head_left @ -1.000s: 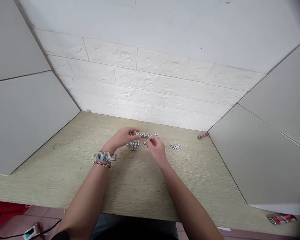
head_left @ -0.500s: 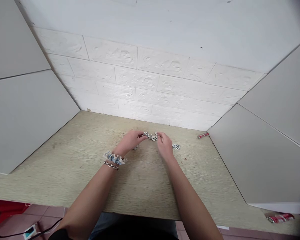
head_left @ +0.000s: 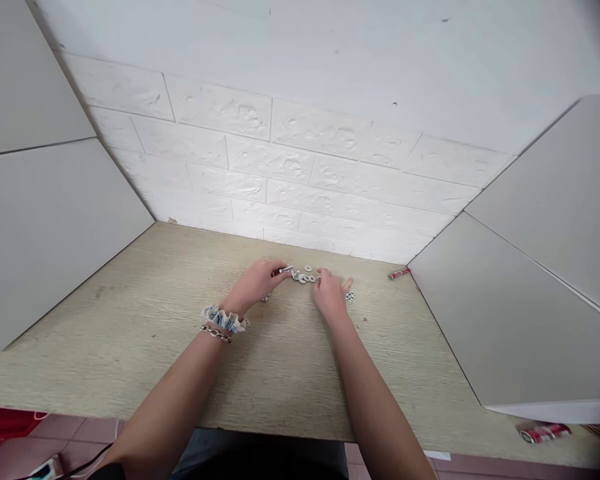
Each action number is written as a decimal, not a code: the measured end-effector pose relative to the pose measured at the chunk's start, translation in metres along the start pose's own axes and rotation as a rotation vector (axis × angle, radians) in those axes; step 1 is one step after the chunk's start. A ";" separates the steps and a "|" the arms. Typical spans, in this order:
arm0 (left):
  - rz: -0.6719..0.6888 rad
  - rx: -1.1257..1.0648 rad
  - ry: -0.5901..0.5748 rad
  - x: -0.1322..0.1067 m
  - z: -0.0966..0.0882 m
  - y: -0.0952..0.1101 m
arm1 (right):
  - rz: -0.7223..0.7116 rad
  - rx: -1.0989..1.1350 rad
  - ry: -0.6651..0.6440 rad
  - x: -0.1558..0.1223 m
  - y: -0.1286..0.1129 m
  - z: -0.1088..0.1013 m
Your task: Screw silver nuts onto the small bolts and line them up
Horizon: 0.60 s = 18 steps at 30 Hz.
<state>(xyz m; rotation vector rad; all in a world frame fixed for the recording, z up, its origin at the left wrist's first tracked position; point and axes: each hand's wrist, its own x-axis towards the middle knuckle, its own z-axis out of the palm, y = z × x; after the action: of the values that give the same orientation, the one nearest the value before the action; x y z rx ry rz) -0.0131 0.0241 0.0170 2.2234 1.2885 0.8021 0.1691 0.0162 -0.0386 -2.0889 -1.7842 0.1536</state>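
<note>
My left hand (head_left: 254, 285) pinches a bolt (head_left: 287, 269) left of loose washers (head_left: 312, 279); whether my right hand (head_left: 331, 297) holds one, I can't tell; nuts (head_left: 350, 295) rightward seem unused.

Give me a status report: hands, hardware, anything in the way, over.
Left hand pinching a bolt. Right hand at the loose washers, grip unclear. Small rings beside right hand; red cylinder farther right, clear of both hands.

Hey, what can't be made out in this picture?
- Bolts, head view: partly hidden by the left hand; count unclear.
- Right hand, head view: covers anything it holds.
- Small metal rings, head view: too small to identify exactly.
- White device, head view: cut off by bottom edge.
</note>
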 end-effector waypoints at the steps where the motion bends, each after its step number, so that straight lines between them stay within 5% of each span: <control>1: 0.005 -0.004 -0.008 0.000 0.000 0.000 | -0.007 -0.038 0.012 0.000 0.003 0.000; 18: -0.023 -0.068 -0.049 -0.001 0.011 0.012 | -0.032 -0.158 0.033 0.003 0.013 0.003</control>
<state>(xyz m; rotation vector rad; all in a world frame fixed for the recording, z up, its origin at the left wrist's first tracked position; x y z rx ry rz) 0.0008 0.0164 0.0161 2.1577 1.2441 0.7669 0.1802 0.0180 -0.0457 -2.1551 -1.8632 -0.0311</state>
